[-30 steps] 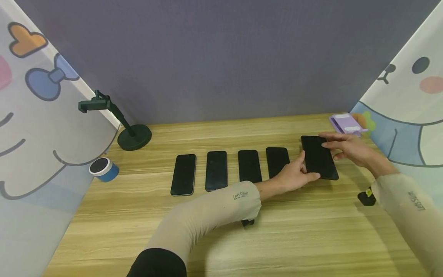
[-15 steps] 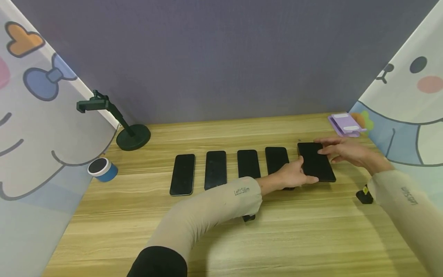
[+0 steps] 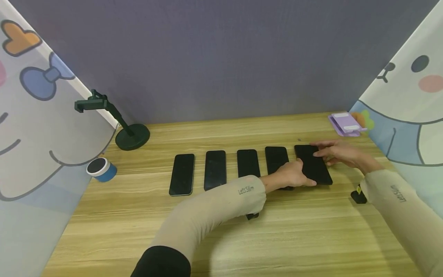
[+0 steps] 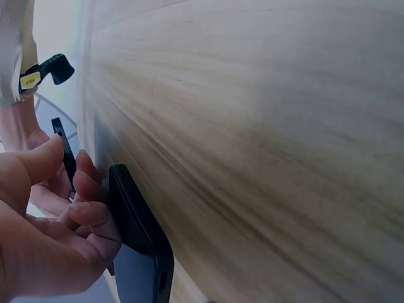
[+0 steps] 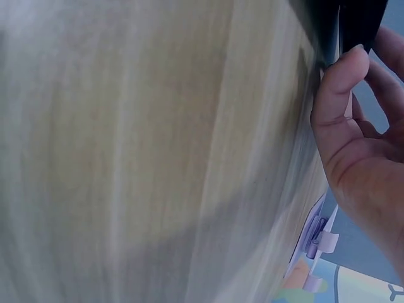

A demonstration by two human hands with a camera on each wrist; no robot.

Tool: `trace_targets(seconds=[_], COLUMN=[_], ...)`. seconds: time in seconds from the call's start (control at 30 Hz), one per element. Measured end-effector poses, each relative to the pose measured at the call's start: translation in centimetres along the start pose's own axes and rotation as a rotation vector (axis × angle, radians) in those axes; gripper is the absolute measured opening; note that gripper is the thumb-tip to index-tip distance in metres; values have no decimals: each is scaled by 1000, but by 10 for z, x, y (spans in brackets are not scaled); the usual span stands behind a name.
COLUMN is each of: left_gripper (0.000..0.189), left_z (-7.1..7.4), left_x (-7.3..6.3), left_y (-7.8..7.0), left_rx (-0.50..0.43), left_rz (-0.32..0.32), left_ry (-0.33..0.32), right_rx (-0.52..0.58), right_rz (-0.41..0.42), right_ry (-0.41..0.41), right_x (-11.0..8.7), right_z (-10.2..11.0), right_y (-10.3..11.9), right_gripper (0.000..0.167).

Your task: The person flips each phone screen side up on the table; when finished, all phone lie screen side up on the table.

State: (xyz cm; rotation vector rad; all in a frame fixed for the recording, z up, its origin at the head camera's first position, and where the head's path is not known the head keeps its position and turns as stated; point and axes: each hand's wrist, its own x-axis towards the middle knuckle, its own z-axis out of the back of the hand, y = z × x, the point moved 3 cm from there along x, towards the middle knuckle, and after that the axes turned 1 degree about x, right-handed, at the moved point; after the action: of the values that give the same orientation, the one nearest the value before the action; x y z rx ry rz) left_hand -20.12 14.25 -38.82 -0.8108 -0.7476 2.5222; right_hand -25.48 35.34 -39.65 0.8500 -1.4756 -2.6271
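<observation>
Both hands hold one wide black phone (image 3: 314, 165), screen up, at the right end of a row of phones. My left hand (image 3: 292, 175) pinches its left edge, thumb over the lower corner. With fingers bent at its upper right edge, my right hand (image 3: 337, 154) pinches it too. In the left wrist view the held phone (image 4: 65, 154) appears edge-on above the table. Directly left of it lies another black phone (image 3: 276, 158), partly covered by my left hand. The right wrist view shows the thumb on the dark phone edge (image 5: 360, 25).
Three more black phones, the left one (image 3: 182, 175), middle one (image 3: 215, 169) and right one (image 3: 248, 161), lie in the row. A dark green stand (image 3: 133, 136) and blue-and-white tub (image 3: 102, 169) stand left. A purple folding stand (image 3: 346, 124) sits back right.
The held phone has come down and slightly left, closer to the row. Both hands moved with it, the right hand shifting left and down.
</observation>
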Motion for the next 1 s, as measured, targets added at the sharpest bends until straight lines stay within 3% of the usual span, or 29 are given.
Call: trace_targets(seconds=[0.2,0.5,0.73,0.83,1.0], left_gripper=[92,94,80,83,89], left_z=[-1,1,3,4,-1], left_x=[-2,0,0,2,0], left_y=[-4,-5,-5,-7,-8], left_rx=[72,36,4,105,393], left_rz=[37,21,-2,-5,-19], left_ry=[-5,40,85,50,-66], right_rx=[-39,-100,-65,-69,-89], right_rz=[13,25,17,25,49], right_ry=[-1,-2,-24,-29,-43], right_x=[-1,1,2,2,1], right_z=[-1,-1,-1,-2,-4], right_y=[4,5,0,-2,-3], right_gripper=[71,70,66,66,67])
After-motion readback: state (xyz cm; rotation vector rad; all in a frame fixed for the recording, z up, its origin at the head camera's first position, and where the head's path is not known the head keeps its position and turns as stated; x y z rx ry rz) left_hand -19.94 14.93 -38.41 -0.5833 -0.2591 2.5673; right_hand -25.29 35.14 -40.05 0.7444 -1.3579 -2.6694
